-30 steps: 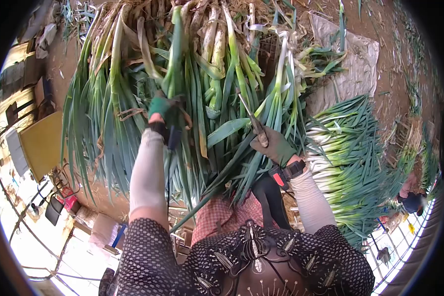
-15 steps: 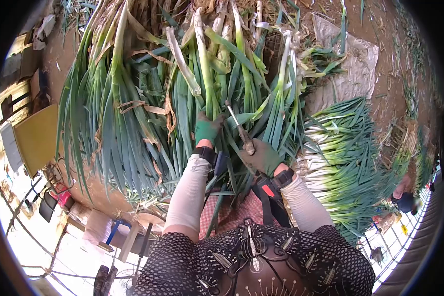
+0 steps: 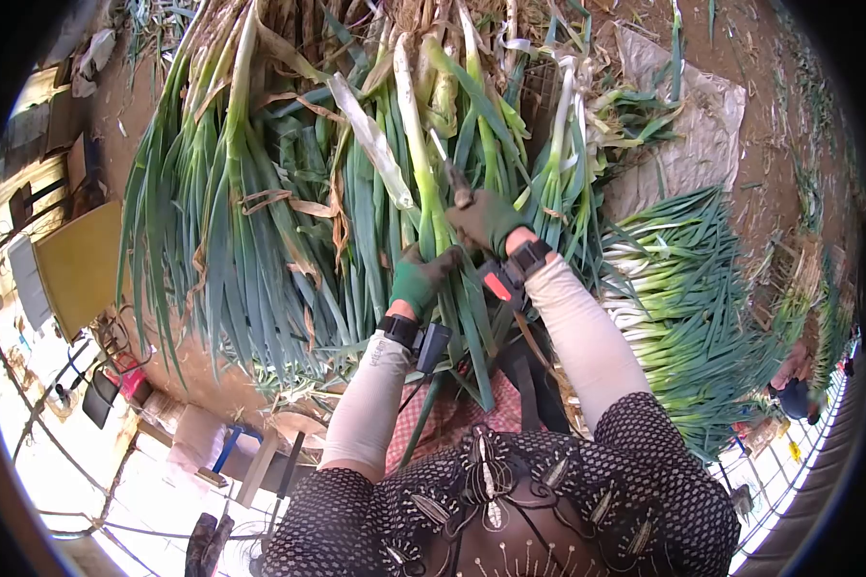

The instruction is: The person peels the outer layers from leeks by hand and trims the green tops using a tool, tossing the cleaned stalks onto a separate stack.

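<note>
My left hand (image 3: 423, 276), in a green glove, is closed around the leafy part of a large green onion (image 3: 412, 125). Its white stem points up and away from me, above the glove. In my right hand (image 3: 489, 219), also gloved, is a knife (image 3: 460, 185) with a dirty, worn handle and a thin, light blade. The blade points away from me and lies just right of the onion's stem. A loose pale peeled sheath (image 3: 373, 144) hangs left of that stem. Long green leaves trail below my left hand toward my lap.
A big heap of untrimmed green onions (image 3: 231, 231) spreads across the front and left. At right lie neatly layered onions with clean white stems (image 3: 645, 288), beside a pale sack (image 3: 693, 125) on brown soil. A yellow panel (image 3: 79, 269) stands far left. Another person (image 3: 796, 389) shows at far right.
My right hand and the knife have moved up and left, to the onion's stem. My left hand has shifted slightly right and down with the onion, whose leaves now hang toward my lap.
</note>
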`<state>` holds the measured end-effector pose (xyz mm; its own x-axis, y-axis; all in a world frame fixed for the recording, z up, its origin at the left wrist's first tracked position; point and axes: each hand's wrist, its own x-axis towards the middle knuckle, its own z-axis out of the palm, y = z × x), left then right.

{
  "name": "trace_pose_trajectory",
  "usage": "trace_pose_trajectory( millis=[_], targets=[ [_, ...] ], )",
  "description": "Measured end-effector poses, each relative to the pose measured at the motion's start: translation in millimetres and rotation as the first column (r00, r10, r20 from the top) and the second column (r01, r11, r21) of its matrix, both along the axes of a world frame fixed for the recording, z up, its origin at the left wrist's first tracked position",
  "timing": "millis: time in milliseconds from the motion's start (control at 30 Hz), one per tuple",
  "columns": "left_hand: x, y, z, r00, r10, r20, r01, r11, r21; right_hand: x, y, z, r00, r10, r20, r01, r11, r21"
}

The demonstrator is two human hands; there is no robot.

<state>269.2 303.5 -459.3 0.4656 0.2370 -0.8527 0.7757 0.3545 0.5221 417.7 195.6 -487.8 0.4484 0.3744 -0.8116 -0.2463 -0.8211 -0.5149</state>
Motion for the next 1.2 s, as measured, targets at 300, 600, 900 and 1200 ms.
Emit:
trace_pose_trajectory(
  millis=[300,600,900,1200],
  targets=[
    [-13.4,-11.2,8.5,0.995,0.096,0.033,-0.093,0.993,-0.067,-72.3,-64.5,119.0,0.989,0.148,0.028,-0.145,0.985,-0.090],
    [-18.2,-25.8,39.0,0.991,0.117,0.056,-0.105,0.977,-0.184,28.7,14.3,37.9,0.998,0.051,0.035,-0.052,0.998,0.046],
    [-18.7,-43.1,51.2,0.998,-0.008,0.055,0.018,0.981,-0.192,60.9,28.3,59.9,0.987,0.146,-0.062,-0.140,0.986,0.090],
    [1.8,-27.2,58.2,0.821,-0.453,0.348,0.372,0.887,0.274,31.7,-136.7,119.3,0.881,-0.093,0.465,-0.144,0.882,0.448]
  ],
)
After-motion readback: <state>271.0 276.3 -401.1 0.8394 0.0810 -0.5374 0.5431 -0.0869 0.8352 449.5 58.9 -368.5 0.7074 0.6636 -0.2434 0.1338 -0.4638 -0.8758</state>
